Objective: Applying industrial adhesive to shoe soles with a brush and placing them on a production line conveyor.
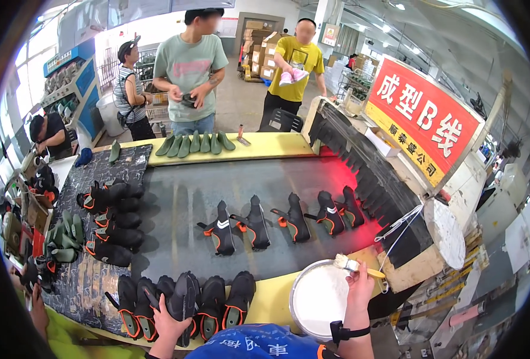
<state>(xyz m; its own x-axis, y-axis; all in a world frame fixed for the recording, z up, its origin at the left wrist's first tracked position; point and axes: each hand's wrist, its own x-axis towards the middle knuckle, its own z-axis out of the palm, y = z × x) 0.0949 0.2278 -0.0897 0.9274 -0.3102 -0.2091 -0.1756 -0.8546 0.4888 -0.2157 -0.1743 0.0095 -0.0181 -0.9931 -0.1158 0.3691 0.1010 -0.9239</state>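
My right hand (pixel 360 291) is closed around a brush (pixel 350 263) with pale bristles and a yellow handle. It holds the brush over the right rim of a round tub (pixel 296 286) of white liquid. My left hand (pixel 168 325) grips a black shoe (pixel 185 294) that stands in the row at the near edge. Black shoes with orange trim, such as this shoe (pixel 240 299), stand on both sides of it. On the dark conveyor belt (pixel 181 209), several black shoe uppers (pixel 256 224) lie spaced out.
Red light glows at a strip-curtained tunnel (pixel 360 155) on the right. Green shoe lasts (pixel 196 143) line the far yellow ledge (pixel 271 143). More black shoes (pixel 115 224) sit at left. A co-worker in light green (pixel 190 66) holds a dark item; another in yellow (pixel 304 60) carries pink shoes.
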